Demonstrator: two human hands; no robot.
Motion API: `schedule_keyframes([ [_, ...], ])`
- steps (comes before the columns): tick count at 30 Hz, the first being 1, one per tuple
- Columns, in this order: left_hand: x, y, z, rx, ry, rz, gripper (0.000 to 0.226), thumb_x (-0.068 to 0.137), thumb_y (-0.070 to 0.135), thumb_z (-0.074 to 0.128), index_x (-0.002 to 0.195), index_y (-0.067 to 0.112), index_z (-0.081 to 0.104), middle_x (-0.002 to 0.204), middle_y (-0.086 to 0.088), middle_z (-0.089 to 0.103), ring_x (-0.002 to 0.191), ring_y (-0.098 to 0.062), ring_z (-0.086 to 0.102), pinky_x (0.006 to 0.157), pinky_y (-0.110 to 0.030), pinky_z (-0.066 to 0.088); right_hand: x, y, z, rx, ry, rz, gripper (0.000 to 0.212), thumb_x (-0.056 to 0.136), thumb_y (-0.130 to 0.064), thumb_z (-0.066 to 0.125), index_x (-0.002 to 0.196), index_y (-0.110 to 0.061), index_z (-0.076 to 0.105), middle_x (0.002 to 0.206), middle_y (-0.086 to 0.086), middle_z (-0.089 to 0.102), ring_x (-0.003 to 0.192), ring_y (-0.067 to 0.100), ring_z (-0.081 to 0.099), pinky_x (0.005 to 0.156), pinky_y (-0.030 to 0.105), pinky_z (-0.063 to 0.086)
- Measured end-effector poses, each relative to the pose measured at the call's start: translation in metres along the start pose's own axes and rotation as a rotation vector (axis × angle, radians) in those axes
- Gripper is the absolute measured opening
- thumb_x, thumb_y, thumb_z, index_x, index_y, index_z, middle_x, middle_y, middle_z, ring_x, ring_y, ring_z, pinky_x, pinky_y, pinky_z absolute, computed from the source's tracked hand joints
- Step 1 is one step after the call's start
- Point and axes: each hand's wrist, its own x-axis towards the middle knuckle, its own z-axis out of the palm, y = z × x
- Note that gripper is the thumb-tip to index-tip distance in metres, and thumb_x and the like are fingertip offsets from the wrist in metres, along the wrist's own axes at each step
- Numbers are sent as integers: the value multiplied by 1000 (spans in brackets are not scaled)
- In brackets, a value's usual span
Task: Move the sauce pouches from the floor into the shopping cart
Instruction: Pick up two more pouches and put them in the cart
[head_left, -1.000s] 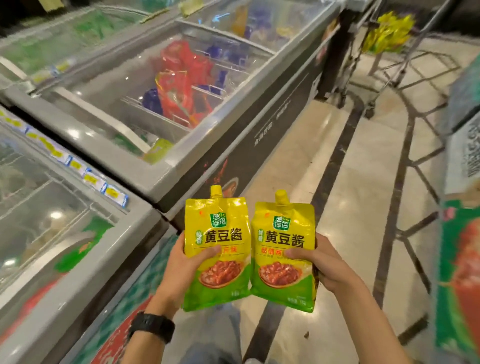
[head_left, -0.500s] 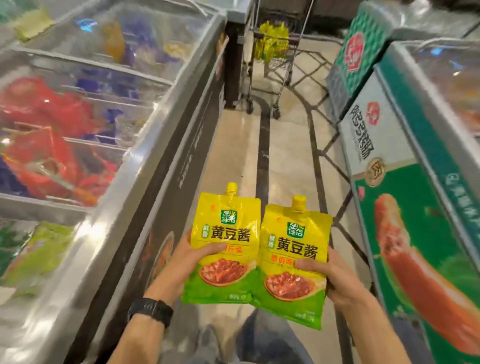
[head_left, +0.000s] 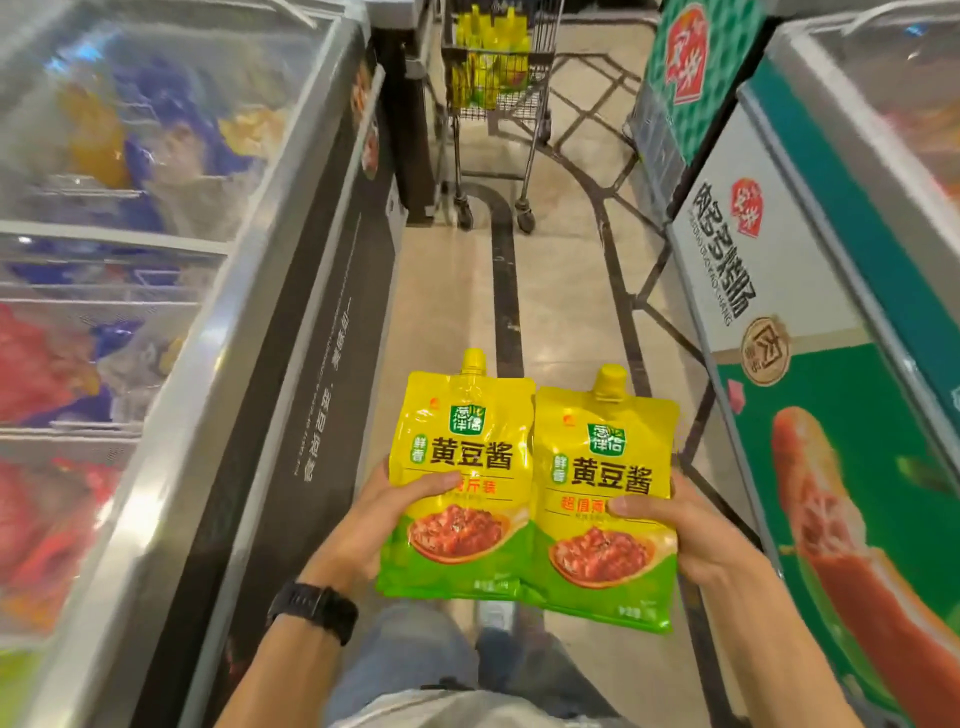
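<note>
I hold two yellow-and-green sauce pouches with spouts upright in front of me, side by side. My left hand (head_left: 363, 525) grips the left pouch (head_left: 462, 467) with its thumb across the front. My right hand (head_left: 696, 535) grips the right pouch (head_left: 602, 478) the same way. The right pouch slightly overlaps the left one's edge. Far ahead down the aisle stands a wire shopping cart (head_left: 498, 104) with several yellow pouches inside it.
A long chest freezer (head_left: 249, 322) with glass lids lines the left side. Another freezer (head_left: 810, 291) with green and white panels lines the right. Between them a narrow tiled aisle (head_left: 561, 291) leads to the cart. My legs show below the pouches.
The view has swung right from the left freezer to face down the aisle, and the cart now sits nearer and centred. Both hands keep their hold on the pouches.
</note>
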Motion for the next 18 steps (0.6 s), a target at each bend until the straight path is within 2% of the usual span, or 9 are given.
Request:
schedule_keyframes([
  [3, 40, 34, 1, 33, 49, 2, 108, 31, 40, 102, 126, 8, 62, 112, -17, 75, 101, -39, 72, 96, -58, 53, 45, -32, -8, 14, -30, 14, 71, 36, -16, 97, 102, -13, 73, 111, 23, 71, 96, 38, 71, 76, 44, 60],
  [6, 90, 68, 0, 48, 73, -6, 121, 20, 44, 101, 128, 11, 59, 107, -15, 76, 94, -37, 74, 87, -51, 57, 97, -61, -17, 18, -38, 23, 73, 33, -20, 99, 101, -13, 75, 113, 24, 70, 98, 40, 70, 78, 45, 60],
  [8, 124, 91, -1, 54, 52, -10, 120, 22, 45, 100, 129, 12, 58, 107, -14, 77, 93, -35, 75, 83, -46, 58, 134, -81, -24, 22, -38, 32, 74, 32, -21, 99, 101, -14, 74, 112, 24, 70, 98, 40, 70, 77, 44, 60],
  [12, 200, 141, -4, 26, 11, -15, 115, 24, 42, 100, 127, 12, 60, 111, -15, 76, 97, -37, 74, 85, -47, 58, 210, -126, -36, 25, -12, 46, 78, 30, -19, 99, 103, -13, 73, 112, 23, 70, 97, 39, 70, 73, 42, 60],
  [16, 285, 200, 2, 53, -26, -27, 102, 34, 42, 101, 125, 13, 65, 117, -17, 73, 106, -41, 70, 100, -61, 49, 277, -179, -52, 35, 25, 39, 82, 31, -22, 100, 107, -11, 72, 111, 22, 71, 98, 38, 70, 73, 42, 60],
  [18, 324, 232, 12, 65, -58, -33, 95, 39, 41, 100, 124, 15, 66, 119, -17, 72, 109, -42, 69, 102, -61, 47, 306, -206, -63, 48, 59, 36, 84, 30, -23, 100, 108, -11, 71, 111, 22, 71, 98, 38, 71, 73, 41, 60],
])
